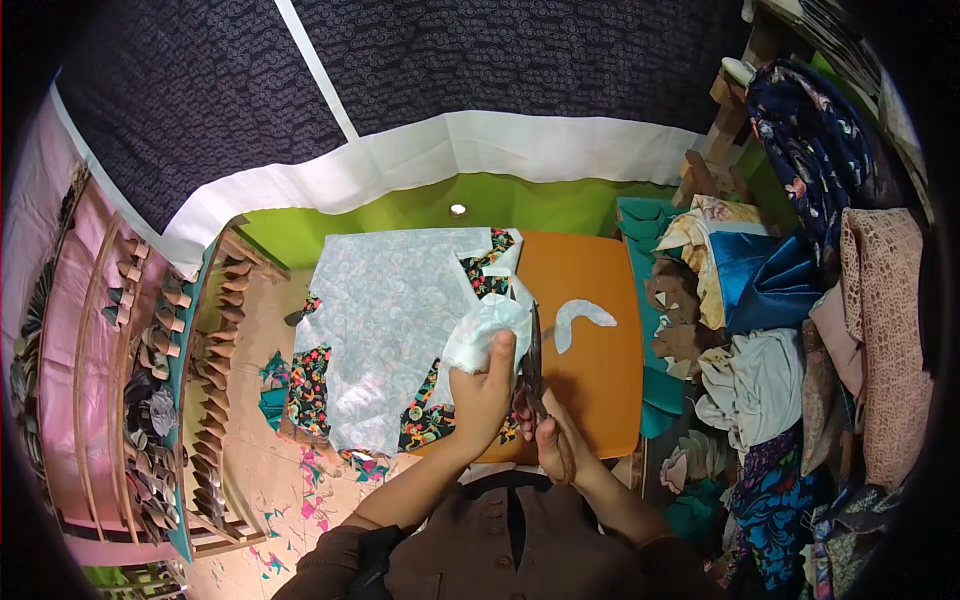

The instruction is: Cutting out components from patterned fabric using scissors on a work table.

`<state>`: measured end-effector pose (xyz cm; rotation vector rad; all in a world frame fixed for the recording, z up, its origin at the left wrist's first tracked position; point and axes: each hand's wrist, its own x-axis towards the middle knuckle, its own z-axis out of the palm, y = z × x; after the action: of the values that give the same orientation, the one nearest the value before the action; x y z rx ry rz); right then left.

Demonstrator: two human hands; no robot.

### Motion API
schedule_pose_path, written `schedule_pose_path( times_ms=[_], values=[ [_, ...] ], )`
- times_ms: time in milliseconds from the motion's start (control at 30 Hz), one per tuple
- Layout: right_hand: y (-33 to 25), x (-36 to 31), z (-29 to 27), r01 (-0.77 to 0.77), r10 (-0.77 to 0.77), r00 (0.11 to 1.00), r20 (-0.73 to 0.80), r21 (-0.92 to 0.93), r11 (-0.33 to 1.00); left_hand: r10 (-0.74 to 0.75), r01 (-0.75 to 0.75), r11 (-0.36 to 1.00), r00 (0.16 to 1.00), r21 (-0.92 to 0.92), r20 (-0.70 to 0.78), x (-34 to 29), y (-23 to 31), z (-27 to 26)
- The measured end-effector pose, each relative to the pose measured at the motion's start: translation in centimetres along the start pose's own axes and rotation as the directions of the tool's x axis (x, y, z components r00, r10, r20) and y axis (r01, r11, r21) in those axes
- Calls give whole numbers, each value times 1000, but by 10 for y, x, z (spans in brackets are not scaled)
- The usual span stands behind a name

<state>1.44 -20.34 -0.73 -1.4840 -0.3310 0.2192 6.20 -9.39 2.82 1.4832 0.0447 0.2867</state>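
Observation:
In the middle of the view, my left hand (480,400) is closed on a pale white piece of material (485,328), its thumb lying on top. My right hand (562,438) is wrapped round dark scissors (533,345), whose blades point away from me along the piece's right edge. Whether the blades are apart is hard to make out. Beneath both hands lies a large cloth (370,320), mostly whitish, with black floral print showing along its cut edges. A curved pale cutout (575,322) rests to the right on the orange table (600,400).
Wooden racks of shoe-shaped forms (210,420) stand at the left. Coloured scraps (315,485) litter the floor. Piled fabrics, among them a shiny blue one (765,280) and a white one (755,385), crowd the right side. A dark patterned curtain (520,70) hangs beyond the table.

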Motion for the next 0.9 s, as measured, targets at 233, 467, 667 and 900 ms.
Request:
schedule_pose_path(
  times_ms=[233, 467, 667, 900],
  values=[
    [-2, 0, 4, 5, -9, 999, -37, -103, 995, 10, -10, 1000, 1000, 3, -20, -4, -1, 4],
    [-2, -1, 9, 65, -77, 994, -83, -139, 988, 126, -124, 989, 992, 81, -23, -6, -4, 3],
    [-6, 0, 17, 72, -84, 990, -115, -104, 992, 113, -112, 994, 991, 19, -72, -8, 3, 6],
    [1, -7, 16, 32, -39, 997, -64, -108, 994, 156, -151, 985, 986, 78, -66, -10, -3, 3]
  ],
)
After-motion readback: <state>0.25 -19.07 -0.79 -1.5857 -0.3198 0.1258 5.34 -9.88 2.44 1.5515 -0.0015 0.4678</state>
